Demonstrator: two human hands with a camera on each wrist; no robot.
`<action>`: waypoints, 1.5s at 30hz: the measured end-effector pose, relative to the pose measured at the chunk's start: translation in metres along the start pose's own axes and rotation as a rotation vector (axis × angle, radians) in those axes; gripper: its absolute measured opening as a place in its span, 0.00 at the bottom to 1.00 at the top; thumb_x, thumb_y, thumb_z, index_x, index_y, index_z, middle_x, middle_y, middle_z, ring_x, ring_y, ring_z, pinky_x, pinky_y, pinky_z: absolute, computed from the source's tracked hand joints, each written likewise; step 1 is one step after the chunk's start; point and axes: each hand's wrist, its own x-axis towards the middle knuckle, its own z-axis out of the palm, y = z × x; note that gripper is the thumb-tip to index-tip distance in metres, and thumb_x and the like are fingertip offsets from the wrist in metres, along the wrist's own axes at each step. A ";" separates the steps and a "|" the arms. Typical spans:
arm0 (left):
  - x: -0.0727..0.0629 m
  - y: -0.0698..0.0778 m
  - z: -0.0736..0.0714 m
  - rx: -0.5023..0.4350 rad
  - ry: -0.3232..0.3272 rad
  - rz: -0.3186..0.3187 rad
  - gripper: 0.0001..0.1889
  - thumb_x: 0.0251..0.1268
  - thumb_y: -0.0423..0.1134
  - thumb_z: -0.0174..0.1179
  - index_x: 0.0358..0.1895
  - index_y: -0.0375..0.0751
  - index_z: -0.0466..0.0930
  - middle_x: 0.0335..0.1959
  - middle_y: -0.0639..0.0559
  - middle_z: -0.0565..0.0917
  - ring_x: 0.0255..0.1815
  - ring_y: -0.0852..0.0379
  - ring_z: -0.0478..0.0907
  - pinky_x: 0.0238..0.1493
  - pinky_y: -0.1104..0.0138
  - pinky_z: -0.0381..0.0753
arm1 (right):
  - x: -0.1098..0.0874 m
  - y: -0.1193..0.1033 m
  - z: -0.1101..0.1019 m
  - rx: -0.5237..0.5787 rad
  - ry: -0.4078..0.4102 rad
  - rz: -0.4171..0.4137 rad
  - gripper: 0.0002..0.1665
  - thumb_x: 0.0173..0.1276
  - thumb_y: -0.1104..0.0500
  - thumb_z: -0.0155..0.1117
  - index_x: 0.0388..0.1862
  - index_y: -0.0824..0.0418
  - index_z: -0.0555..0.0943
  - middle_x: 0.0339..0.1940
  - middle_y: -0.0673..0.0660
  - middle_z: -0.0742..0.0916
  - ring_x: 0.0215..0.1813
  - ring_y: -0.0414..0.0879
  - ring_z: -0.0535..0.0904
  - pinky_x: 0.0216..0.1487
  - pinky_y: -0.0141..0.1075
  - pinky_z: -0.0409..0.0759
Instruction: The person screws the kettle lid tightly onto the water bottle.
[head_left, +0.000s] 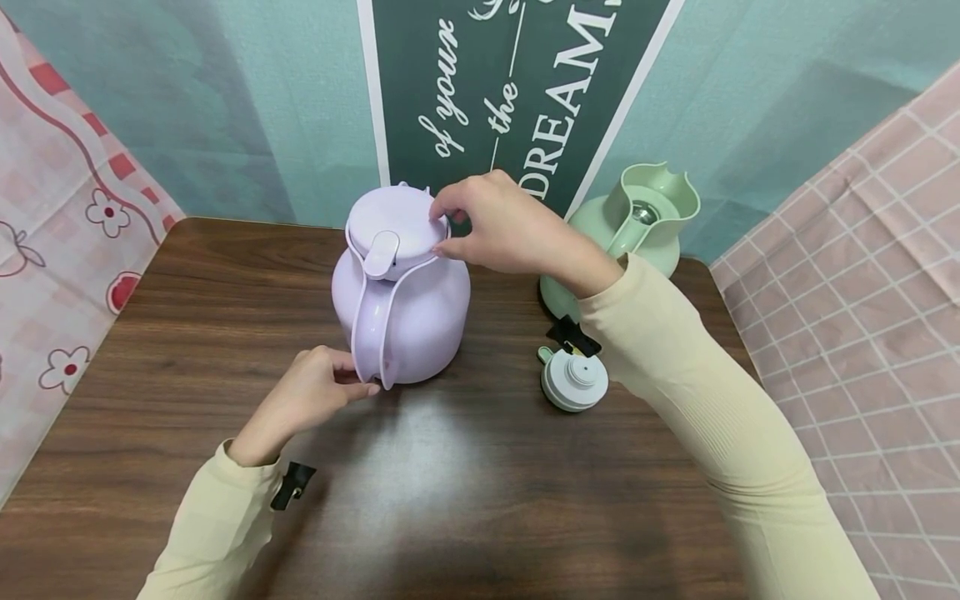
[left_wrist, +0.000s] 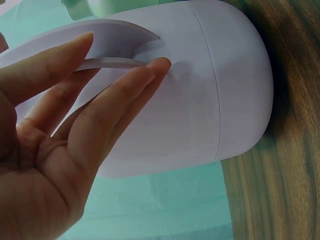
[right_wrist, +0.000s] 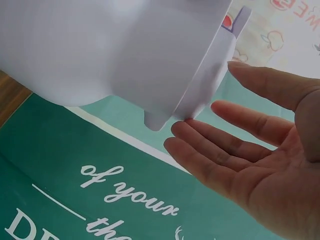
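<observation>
Head view shows the lilac jug standing on the wooden table, its lid seated on top; the left hand loosely pinches the lower end of the handle between thumb and fingers. The right hand is at the lid's edge, thumb and fingers spread apart, with no firm grip visible. For good control, steady the handle and place thumb and fingertips evenly about the lid's rim before applying force.
</observation>
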 end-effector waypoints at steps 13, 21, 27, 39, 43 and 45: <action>-0.001 -0.001 0.000 -0.006 0.001 0.000 0.02 0.51 0.35 0.66 0.26 0.41 0.84 0.18 0.57 0.78 0.22 0.61 0.67 0.24 0.67 0.68 | 0.011 0.015 0.000 -0.003 -0.125 0.007 0.37 0.59 0.58 0.64 0.67 0.61 0.63 0.64 0.55 0.71 0.65 0.45 0.63 0.63 0.35 0.58; -0.001 -0.001 0.000 0.001 0.012 0.011 0.02 0.50 0.35 0.66 0.25 0.41 0.84 0.17 0.58 0.78 0.22 0.61 0.67 0.24 0.67 0.68 | 0.012 0.015 0.000 -0.027 -0.167 -0.004 0.36 0.60 0.57 0.64 0.67 0.60 0.64 0.61 0.55 0.74 0.60 0.49 0.67 0.59 0.39 0.62; 0.000 -0.001 0.001 0.001 0.014 0.012 0.02 0.50 0.34 0.66 0.26 0.40 0.85 0.18 0.57 0.78 0.22 0.61 0.67 0.24 0.67 0.68 | 0.009 0.012 -0.001 -0.028 -0.123 0.017 0.30 0.60 0.57 0.63 0.62 0.62 0.71 0.58 0.55 0.77 0.59 0.51 0.68 0.58 0.39 0.63; 0.000 -0.001 0.001 -0.003 0.006 0.007 0.02 0.50 0.34 0.66 0.26 0.40 0.84 0.18 0.57 0.78 0.22 0.60 0.68 0.25 0.66 0.68 | 0.003 0.004 -0.002 -0.014 -0.059 0.020 0.20 0.58 0.61 0.64 0.50 0.63 0.80 0.48 0.55 0.83 0.53 0.47 0.74 0.55 0.37 0.68; 0.000 -0.002 0.001 0.001 0.010 0.005 0.02 0.50 0.35 0.66 0.26 0.41 0.85 0.19 0.57 0.80 0.23 0.61 0.69 0.26 0.66 0.69 | 0.003 0.004 -0.003 -0.005 -0.036 0.024 0.20 0.58 0.60 0.65 0.51 0.63 0.79 0.49 0.55 0.83 0.53 0.46 0.75 0.55 0.36 0.69; 0.000 -0.001 0.001 0.001 0.012 0.006 0.02 0.50 0.35 0.66 0.26 0.41 0.85 0.20 0.57 0.80 0.24 0.61 0.69 0.27 0.66 0.69 | 0.004 0.004 -0.003 0.002 -0.045 0.036 0.24 0.57 0.60 0.65 0.54 0.62 0.77 0.50 0.55 0.82 0.54 0.47 0.74 0.55 0.37 0.69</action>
